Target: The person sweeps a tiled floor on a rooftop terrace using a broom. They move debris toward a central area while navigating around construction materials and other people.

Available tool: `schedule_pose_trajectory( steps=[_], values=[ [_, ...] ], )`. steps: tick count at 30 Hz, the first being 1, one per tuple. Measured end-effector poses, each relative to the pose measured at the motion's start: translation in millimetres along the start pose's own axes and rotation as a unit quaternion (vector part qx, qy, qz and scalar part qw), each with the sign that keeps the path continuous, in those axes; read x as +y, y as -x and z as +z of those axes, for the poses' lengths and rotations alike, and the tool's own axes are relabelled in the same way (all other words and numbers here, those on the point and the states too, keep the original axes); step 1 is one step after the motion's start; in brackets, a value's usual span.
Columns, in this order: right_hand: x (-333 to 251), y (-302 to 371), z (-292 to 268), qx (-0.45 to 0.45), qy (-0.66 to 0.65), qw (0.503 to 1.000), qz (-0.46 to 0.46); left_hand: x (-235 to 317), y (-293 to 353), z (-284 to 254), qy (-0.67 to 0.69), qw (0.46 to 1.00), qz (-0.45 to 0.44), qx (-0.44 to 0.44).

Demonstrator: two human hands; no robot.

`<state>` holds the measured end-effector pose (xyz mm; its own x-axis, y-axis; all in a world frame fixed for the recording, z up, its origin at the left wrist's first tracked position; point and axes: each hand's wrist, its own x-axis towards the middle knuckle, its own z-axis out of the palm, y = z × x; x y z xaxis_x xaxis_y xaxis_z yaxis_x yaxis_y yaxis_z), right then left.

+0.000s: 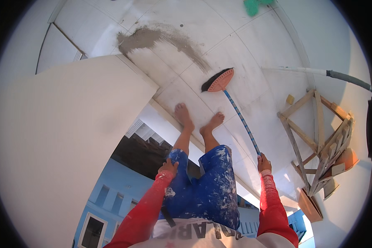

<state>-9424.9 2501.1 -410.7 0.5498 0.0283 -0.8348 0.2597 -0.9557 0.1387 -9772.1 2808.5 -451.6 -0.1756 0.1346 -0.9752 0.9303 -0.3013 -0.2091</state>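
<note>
My right hand (pixel 264 163) is closed around the end of a blue striped handle. It belongs to a broom (pixel 221 81) with a pink head and dark bristles, which rests on the tiled floor ahead of my feet. Just beyond the bristles, a grey smear of wet or dusty material (pixel 149 38) curves across the pale tiles. My left hand (pixel 168 166) is at my left thigh, its fingers curled against the paint-spotted blue shorts (pixel 214 186), seemingly gripping the cloth.
A wooden trestle frame (pixel 318 124) with boards stands at the right, near a small yellow block (pixel 290 99). Behind it a pale pipe with a grey sleeve (pixel 347 79) crosses the wall. A broad white wall (pixel 62 132) fills the left. Beside my bare feet runs a ledge edge with a drop.
</note>
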Motion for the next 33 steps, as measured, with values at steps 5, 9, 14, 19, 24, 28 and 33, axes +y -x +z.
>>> schedule_pose_trajectory(
  steps=[5,9,14,19,24,28,33],
  values=[
    [-175.6,-110.8,-26.7,0.051,-0.054,0.988,-0.139,-0.1,-1.6,-1.5,-0.048,0.997,0.036,0.041],
    [-205.8,-73.7,-41.2,-0.025,-0.149,0.983,-0.099,-17.6,2.9,-31.5,0.052,0.986,0.126,0.098],
    [-22.0,85.0,-67.4,-0.059,-0.159,0.985,0.035,-71.0,17.8,-65.5,0.349,0.930,-0.062,0.099],
    [136.0,193.6,-99.6,-0.030,-0.052,0.970,0.236,-100.5,11.9,-77.2,0.011,0.973,0.146,0.180],
    [148.5,91.5,-69.8,-0.046,0.087,0.932,0.348,-49.0,0.4,-88.8,-0.029,0.977,0.125,0.173],
    [73.5,21.1,-87.3,-0.092,0.109,0.947,0.288,-9.8,12.3,-115.3,0.089,0.967,0.164,0.171],
    [-86.1,39.2,-185.4,-0.086,-0.004,0.975,0.207,-5.1,2.7,-142.0,0.161,0.963,0.133,0.168]
  ],
)
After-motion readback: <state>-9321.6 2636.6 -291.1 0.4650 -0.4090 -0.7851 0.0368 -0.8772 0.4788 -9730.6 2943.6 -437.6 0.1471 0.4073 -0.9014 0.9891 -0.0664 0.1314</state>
